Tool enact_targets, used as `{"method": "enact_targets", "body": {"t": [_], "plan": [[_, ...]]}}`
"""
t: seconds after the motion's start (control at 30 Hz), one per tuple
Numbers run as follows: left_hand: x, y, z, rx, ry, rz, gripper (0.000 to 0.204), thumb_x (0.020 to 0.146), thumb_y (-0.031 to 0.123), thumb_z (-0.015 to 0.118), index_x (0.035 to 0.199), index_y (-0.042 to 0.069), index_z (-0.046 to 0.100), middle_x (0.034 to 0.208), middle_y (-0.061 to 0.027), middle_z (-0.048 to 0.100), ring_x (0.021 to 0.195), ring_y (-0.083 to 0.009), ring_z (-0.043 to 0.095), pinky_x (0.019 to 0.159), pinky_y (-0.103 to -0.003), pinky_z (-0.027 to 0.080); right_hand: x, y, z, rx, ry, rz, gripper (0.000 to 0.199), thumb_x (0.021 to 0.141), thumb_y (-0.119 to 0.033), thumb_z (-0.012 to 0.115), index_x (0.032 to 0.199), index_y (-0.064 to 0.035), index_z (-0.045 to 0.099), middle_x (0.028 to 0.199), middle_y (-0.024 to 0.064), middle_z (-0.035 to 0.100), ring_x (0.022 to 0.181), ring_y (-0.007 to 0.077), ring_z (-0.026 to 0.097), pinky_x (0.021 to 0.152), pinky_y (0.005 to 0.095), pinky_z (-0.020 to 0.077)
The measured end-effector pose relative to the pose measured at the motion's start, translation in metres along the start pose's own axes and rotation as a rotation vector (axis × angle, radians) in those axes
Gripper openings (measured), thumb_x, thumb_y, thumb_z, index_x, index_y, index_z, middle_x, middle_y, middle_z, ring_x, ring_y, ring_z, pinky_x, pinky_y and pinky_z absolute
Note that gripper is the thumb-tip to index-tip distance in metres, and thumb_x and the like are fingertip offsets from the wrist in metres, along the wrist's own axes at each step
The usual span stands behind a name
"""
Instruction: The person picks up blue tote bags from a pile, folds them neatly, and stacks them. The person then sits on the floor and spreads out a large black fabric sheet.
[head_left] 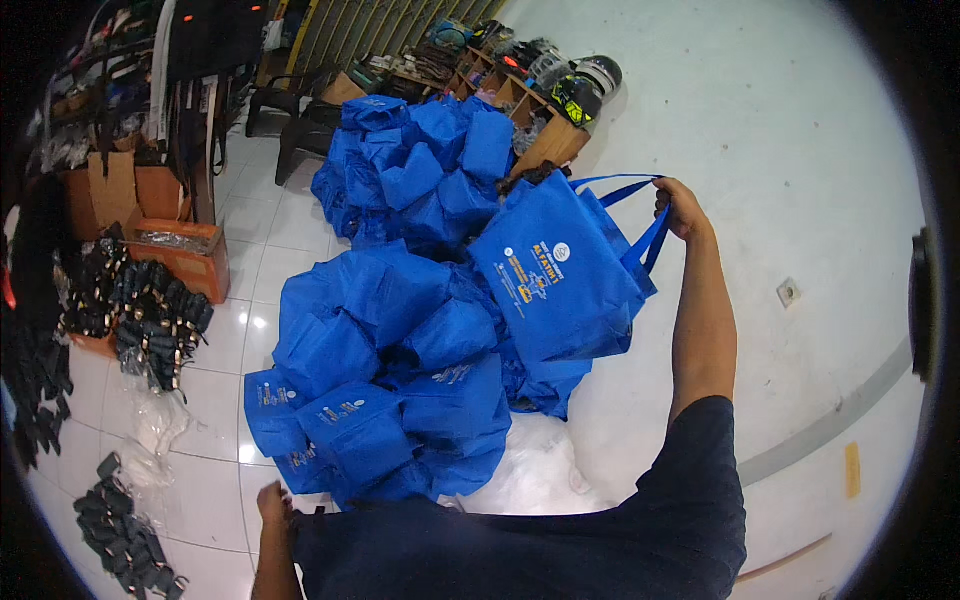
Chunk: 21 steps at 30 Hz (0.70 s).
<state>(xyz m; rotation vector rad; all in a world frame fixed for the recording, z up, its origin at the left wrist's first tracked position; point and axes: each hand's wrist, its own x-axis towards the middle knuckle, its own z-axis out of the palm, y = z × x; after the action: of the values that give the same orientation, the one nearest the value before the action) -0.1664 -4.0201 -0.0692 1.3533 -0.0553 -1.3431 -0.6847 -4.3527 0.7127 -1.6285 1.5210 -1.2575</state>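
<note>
My right hand (682,209) is closed around the handles of a blue tote bag (560,275), arm stretched out to the right. The bag hangs tilted, with white and yellow print on its side, beside a large pile of similar blue bags. My left hand (274,503) is low at the left, near the pile's front edge. It is small and dark, partly against my shirt, and its fingers are not clear. Nearest to it are several bulging blue bags (352,425). Behind them rises a second heap of blue bags (410,165).
A white plastic sack (540,470) lies under the pile's right front. On the left tiled floor are bundles of dark items (120,530), clear plastic (155,430) and an orange-brown box (190,255). Helmets (590,85) top a wooden shelf (500,85) by the white wall (760,130).
</note>
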Motion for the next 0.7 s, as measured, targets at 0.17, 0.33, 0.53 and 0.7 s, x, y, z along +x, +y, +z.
{"method": "enact_targets", "body": {"t": [0.17,0.33,0.53,0.7], "plan": [[-0.039,-0.024,-0.040,-0.034,0.220,-0.209,0.022,0.088,0.023,0.058,0.095,0.003,0.052,0.074,-0.0092,0.052,0.046,-0.0155,0.047,0.034,-0.026,0.033,0.002,0.042,-0.049,-0.111,0.108,0.047,0.016,0.080,-0.019,0.065,0.086,-0.0099,0.054,0.066,-0.0010,0.046,0.058,0.0121,0.043,0.054,0.0277,0.0364],[-0.029,-0.030,-0.079,0.139,0.300,-0.175,0.017,0.087,0.020,0.059,0.083,0.008,0.047,0.058,-0.0025,0.042,0.041,-0.0128,0.039,0.033,-0.026,0.027,0.006,0.070,-0.068,-0.174,0.152,0.087,0.019,0.078,-0.020,0.065,0.088,-0.0070,0.055,0.071,0.0010,0.047,0.062,0.0127,0.045,0.054,0.0275,0.0370],[-0.023,0.014,-0.062,0.173,0.214,-0.146,0.020,0.087,0.024,0.061,0.083,0.009,0.049,0.060,-0.0022,0.045,0.042,-0.0121,0.041,0.034,-0.025,0.029,-0.003,0.107,-0.100,-0.237,0.282,0.109,0.021,0.078,-0.020,0.068,0.089,-0.0086,0.054,0.066,-0.0017,0.043,0.055,0.0103,0.040,0.050,0.0266,0.0337],[0.021,0.047,-0.014,0.265,0.190,0.102,0.020,0.087,0.024,0.061,0.092,0.006,0.055,0.069,-0.0045,0.053,0.047,-0.0120,0.048,0.035,-0.024,0.034,-0.010,0.102,-0.100,-0.143,0.310,0.093,0.021,0.081,-0.023,0.069,0.085,-0.0138,0.051,0.060,-0.0062,0.037,0.048,0.0067,0.033,0.046,0.0246,0.0288]]}}
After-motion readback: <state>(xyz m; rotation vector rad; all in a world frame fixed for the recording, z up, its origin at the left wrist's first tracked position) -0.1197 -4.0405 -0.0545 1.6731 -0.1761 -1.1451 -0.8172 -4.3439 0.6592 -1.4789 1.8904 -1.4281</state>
